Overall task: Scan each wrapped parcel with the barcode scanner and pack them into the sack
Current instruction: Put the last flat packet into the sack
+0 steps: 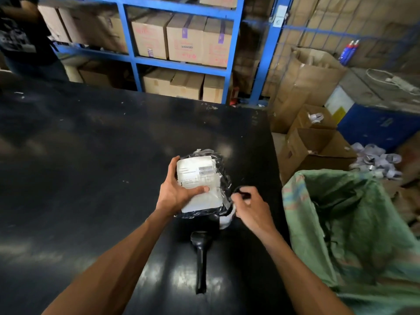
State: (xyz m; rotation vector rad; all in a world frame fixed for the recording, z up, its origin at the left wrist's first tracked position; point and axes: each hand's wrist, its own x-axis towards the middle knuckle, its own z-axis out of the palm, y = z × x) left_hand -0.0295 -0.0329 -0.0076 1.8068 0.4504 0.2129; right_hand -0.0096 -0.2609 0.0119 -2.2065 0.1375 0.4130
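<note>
A parcel (pixel 201 185) wrapped in black plastic, with a white barcode label facing up, is held just above the black table (pixel 91 167) by my left hand (pixel 175 192), thumb pressed on the label. My right hand (pixel 252 208) is right beside the parcel's right edge, fingers pinched on a thin black cord loop (pixel 242 192). Under the parcel, the black barcode scanner (pixel 201 258) lies on the table with its handle pointing toward me; its head is partly hidden. The green woven sack (pixel 341 223) stands open off the table's right edge.
Open cardboard boxes (pixel 316 151) and crumpled label backing (pixel 375 162) sit on the floor at the right. Blue shelving (pixel 181 64) with cartons stands behind the table. A person in dark clothes (pixel 25 37) stands at the far left.
</note>
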